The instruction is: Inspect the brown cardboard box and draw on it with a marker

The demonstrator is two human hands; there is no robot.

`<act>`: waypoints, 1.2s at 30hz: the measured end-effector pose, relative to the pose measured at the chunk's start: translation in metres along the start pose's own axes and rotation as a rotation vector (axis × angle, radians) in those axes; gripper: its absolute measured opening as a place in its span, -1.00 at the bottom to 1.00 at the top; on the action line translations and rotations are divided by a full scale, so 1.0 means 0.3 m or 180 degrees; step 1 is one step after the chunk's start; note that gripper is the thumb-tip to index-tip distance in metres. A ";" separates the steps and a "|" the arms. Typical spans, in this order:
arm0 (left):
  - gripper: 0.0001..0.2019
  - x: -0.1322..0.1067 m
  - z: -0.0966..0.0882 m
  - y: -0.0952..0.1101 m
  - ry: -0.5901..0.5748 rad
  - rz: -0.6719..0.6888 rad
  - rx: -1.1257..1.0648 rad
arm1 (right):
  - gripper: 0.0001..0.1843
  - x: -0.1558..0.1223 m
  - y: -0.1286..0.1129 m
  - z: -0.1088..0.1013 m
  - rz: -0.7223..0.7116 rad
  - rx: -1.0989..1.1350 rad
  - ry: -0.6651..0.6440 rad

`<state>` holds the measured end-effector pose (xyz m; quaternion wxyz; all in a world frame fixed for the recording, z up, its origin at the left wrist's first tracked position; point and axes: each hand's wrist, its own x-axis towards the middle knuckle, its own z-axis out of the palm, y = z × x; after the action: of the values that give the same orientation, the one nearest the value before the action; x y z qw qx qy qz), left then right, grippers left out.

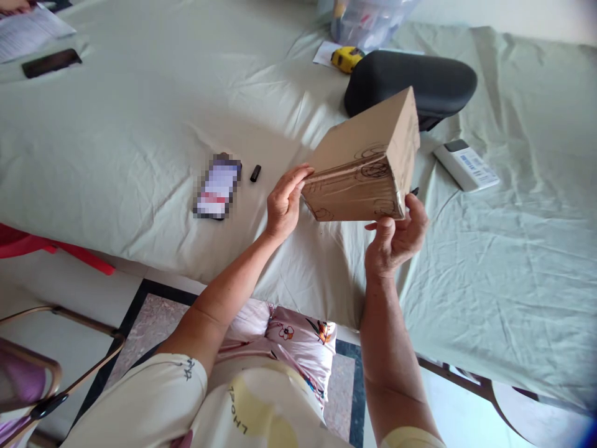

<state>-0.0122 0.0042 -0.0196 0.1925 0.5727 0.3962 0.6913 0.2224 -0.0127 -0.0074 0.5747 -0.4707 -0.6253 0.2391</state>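
A brown cardboard box (357,138) is held tilted above the cloth-covered table, with dark looping scribbles on the sides turned toward me. At its left corner, my left hand (285,204) is closed, fingers and thumb pinching the edge. My right hand (395,241) is closed about the lower right corner, thumb near the bottom edge and fingers along the right side. A small black tip (415,191) pokes out above the right fingers; the rest of it is hidden, so I cannot tell what it is.
Left of the box lie a blurred-out phone (218,188) and a small black stick (255,173). Behind are a black case (415,81), a yellow tape measure (347,59) and a plastic tub (373,22). A white device (466,165) lies right; another phone (51,63) far left.
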 end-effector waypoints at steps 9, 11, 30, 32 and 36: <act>-0.37 -0.002 0.035 -0.020 0.0199 -0.1002 -0.0691 | -0.38 -0.002 -0.056 0.057 0.0470 0.0484 0.0732; -0.38 -0.005 0.042 -0.014 0.0208 -0.1206 -0.0756 | -0.35 0.002 -0.051 0.054 0.0568 0.0489 0.0732; 0.00 -0.054 0.073 0.050 -0.0650 -0.1258 0.0757 | -0.43 -0.015 -0.036 0.077 0.0873 0.0413 0.0266; -0.01 -0.059 0.075 0.066 -0.0732 -0.1147 0.0955 | -0.41 -0.017 -0.024 0.074 0.0866 0.0228 0.0284; -0.10 -0.071 0.083 0.091 -0.0824 -0.0982 0.1054 | -0.41 -0.021 0.002 0.057 0.0924 -0.0240 0.0340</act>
<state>0.0222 -0.0196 -0.0114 0.2484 0.6129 0.5588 0.5004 0.2057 -0.0137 -0.0150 0.5484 -0.5894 -0.5278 0.2707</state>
